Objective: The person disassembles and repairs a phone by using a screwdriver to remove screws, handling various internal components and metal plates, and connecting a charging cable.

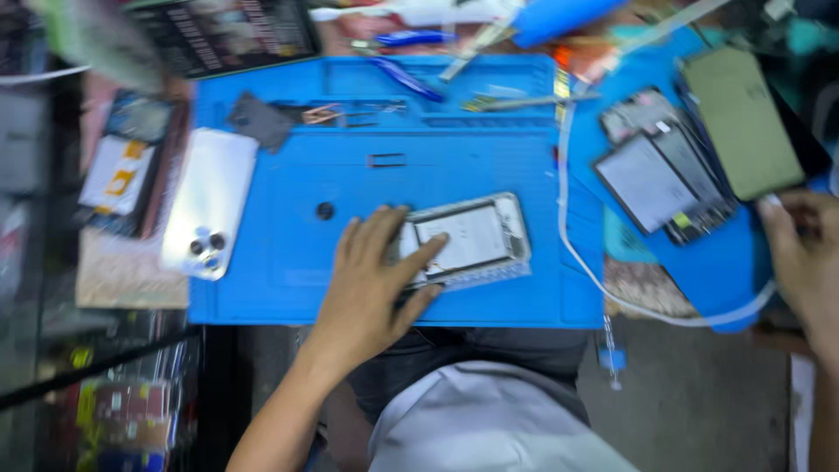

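Observation:
An opened phone body [476, 238] with a silver frame lies on the blue repair mat [288, 253]. My left hand [376, 280] rests flat on its left end, fingers spread across it and pressing it down. At the right edge of the view my right hand [808, 262] sits by the end of a white cable [612, 293], next to an olive phone panel [743, 122]; blur hides whether it grips the cable.
A silver phone back [210, 205] with camera lenses lies at the mat's left edge. A second opened phone [664, 179] sits at right. Tweezers, blue pliers [406, 74] and small parts lie along the mat's far edge. A small dark round part [325, 211] lies mid-mat.

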